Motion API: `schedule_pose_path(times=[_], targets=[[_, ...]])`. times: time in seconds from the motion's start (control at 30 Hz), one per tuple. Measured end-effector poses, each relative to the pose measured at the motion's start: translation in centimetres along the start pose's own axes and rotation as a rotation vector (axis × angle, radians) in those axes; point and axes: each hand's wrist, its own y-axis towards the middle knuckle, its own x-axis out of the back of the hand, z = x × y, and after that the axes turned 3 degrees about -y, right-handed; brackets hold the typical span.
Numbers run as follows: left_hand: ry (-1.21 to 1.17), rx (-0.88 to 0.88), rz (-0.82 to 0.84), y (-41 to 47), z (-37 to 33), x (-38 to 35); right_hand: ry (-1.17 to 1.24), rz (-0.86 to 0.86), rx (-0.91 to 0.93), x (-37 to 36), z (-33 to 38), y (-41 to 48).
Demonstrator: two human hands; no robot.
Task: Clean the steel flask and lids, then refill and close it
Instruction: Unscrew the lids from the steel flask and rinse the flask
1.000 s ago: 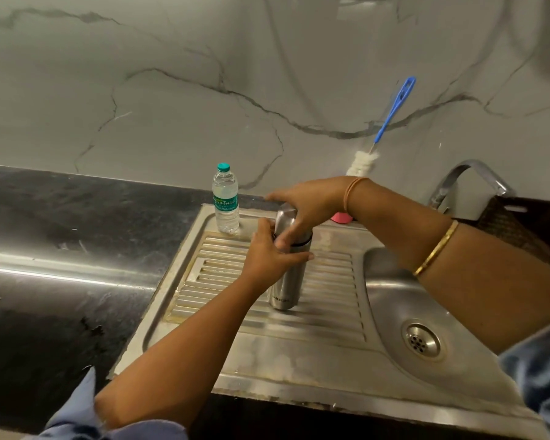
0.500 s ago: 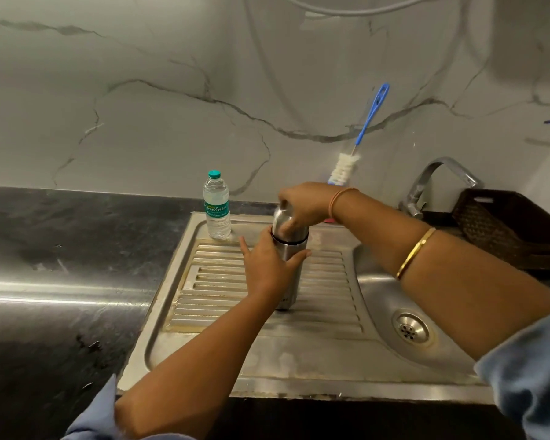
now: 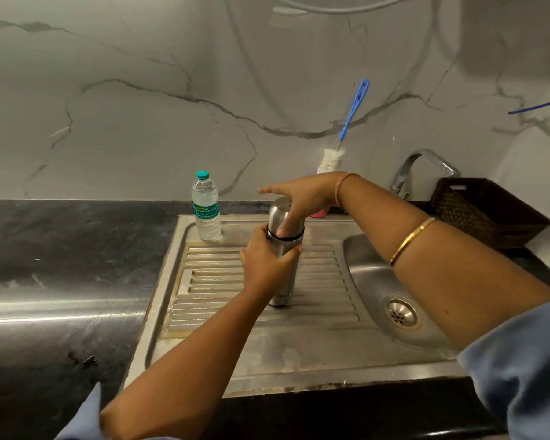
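Observation:
The steel flask (image 3: 283,290) stands upright on the ribbed drainboard (image 3: 216,281) of the steel sink. My left hand (image 3: 265,263) wraps around its body just below the black band. My right hand (image 3: 299,201) sits over the steel cap (image 3: 277,212), thumb and some fingers on it, with the index finger stretched out to the left. The cap is on the flask. A blue-handled bottle brush (image 3: 346,128) with white bristles leans on the wall behind.
A small plastic water bottle (image 3: 206,208) with a green cap stands at the drainboard's back left. The sink basin (image 3: 372,274) with its drain (image 3: 400,313), a tap (image 3: 423,166) and a dark woven basket (image 3: 486,211) lie right. Black counter (image 3: 61,265) extends left.
The flask stays in the same spot with both hands on it. My right hand has turned on the cap, its fingers now spread further left. The view has shifted slightly.

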Motion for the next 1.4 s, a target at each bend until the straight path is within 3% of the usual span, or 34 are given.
schedule_pose_path(times=[0.13,0.2,0.27,0.33,0.47,0.57,0.63,0.77,1.03,1.4], targets=[[-0.021,0.028,0.018,0.6,0.5,0.6,-0.174,-0.241,-0.198,-1.5,0.9,0.2],[-0.004,-0.003,0.014,1.0,0.9,1.0,-0.083,-0.225,-0.171,-1.6,0.7,0.5],[0.036,-0.013,0.023,1.3,1.0,1.4,0.032,-0.104,-0.094,-1.1,0.5,0.0],[0.096,0.012,0.026,1.5,0.9,1.3,-0.015,-0.087,-0.097,-1.1,0.5,0.0],[0.133,0.027,0.014,1.5,0.8,1.1,-0.135,-0.298,-0.211,-2.4,1.0,0.9],[0.149,0.025,0.032,1.7,0.8,1.3,-0.042,-0.176,-0.084,-2.2,1.0,0.7],[0.179,-0.001,0.051,1.8,0.8,1.5,-0.114,-0.135,-0.137,-2.3,0.9,0.6],[0.161,0.005,0.060,1.8,0.7,1.6,-0.240,-0.360,-0.314,-3.4,1.2,1.4],[0.196,0.010,0.124,2.1,0.5,2.2,0.321,-0.458,-0.167,-1.9,0.0,-0.6],[0.197,-0.066,0.160,2.7,1.0,2.3,0.957,-0.594,-0.223,-5.4,-7.9,-1.6]])
